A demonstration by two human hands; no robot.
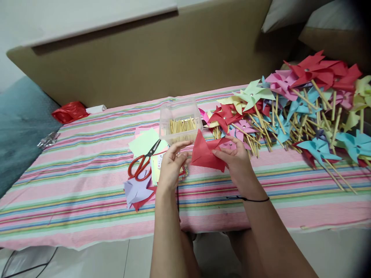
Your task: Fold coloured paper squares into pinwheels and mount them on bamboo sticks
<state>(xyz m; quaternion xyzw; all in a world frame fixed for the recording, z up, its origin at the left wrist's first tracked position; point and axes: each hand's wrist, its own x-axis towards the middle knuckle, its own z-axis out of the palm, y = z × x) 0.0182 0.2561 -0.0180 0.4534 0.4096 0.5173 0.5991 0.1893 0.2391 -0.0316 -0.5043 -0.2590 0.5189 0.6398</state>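
Observation:
Between my two hands is a red paper sheet (204, 156), cut and partly folded like a pinwheel. My right hand (239, 164) pinches its right side, with the thumb lying on the front. At the paper's left edge, my left hand (173, 164) has thumb and fingers closed on the margin. Scissors (143, 162) with orange-red handles lie left of my left hand, across some paper sheets. A lilac cut paper (137, 190) rests over a red one (143, 201) below the scissors. Behind the hands stands a clear plastic box (166, 129) holding many wooden sticks (182, 126).
Finished pinwheels (281, 112) on sticks are heaped along the right. Pale green paper (143, 143) lies beside the box. A red plastic bag (71, 112) sits at the far left on the striped cloth (87, 173). A brown backrest (145, 61) rises behind.

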